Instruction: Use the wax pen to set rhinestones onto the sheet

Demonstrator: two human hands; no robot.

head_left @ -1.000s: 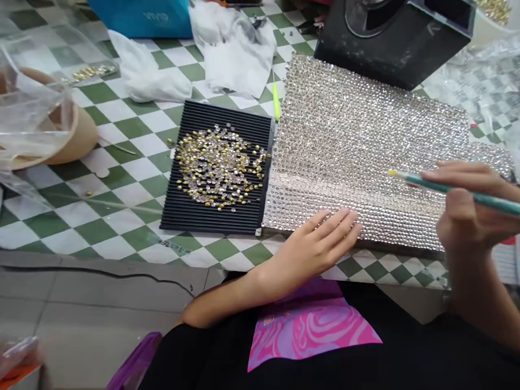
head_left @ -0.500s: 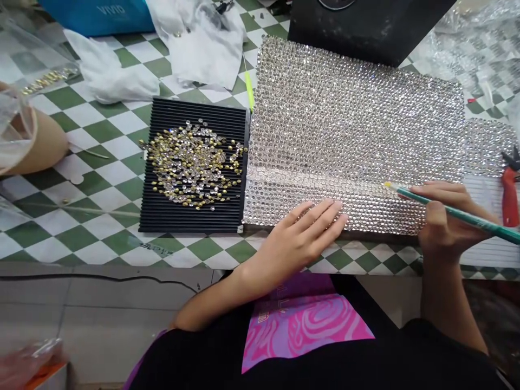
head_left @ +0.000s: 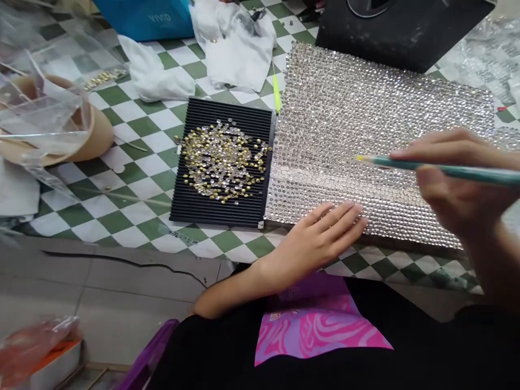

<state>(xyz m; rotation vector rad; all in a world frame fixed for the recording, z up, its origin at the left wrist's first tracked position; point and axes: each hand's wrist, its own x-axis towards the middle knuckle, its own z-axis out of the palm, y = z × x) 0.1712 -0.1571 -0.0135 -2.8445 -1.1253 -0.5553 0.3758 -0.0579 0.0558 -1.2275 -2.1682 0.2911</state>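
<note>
My left hand (head_left: 325,238) lies with its fingers stretched out on the near edge of a sheet of silver rhinestones (head_left: 349,108). In my right hand (head_left: 463,179) is a green pencil-shaped picker with a yellow tip (head_left: 406,162), its tip pointing left above the rhinestone sheet; whether it touches the stones I cannot tell. A black ridged tray (head_left: 221,215) sits against the sheet's left side. On it are scattered loose gold and clear rhinestones (head_left: 223,157), some showing gold backs.
A tan round container (head_left: 99,132) with clear plastic bags stands at the left. White tissue (head_left: 239,54), a blue bag (head_left: 146,19) and a black box (head_left: 398,32) lie along the back. A yellow-green tool (head_left: 277,93) rests beside the sheet. The checkered tablecloth (head_left: 134,225) ends near my body.
The view has swung left, so things appear further right. My right hand has lifted the picker from the lower rows and moved it away from me. My left hand stays on the sheet's edge.
</note>
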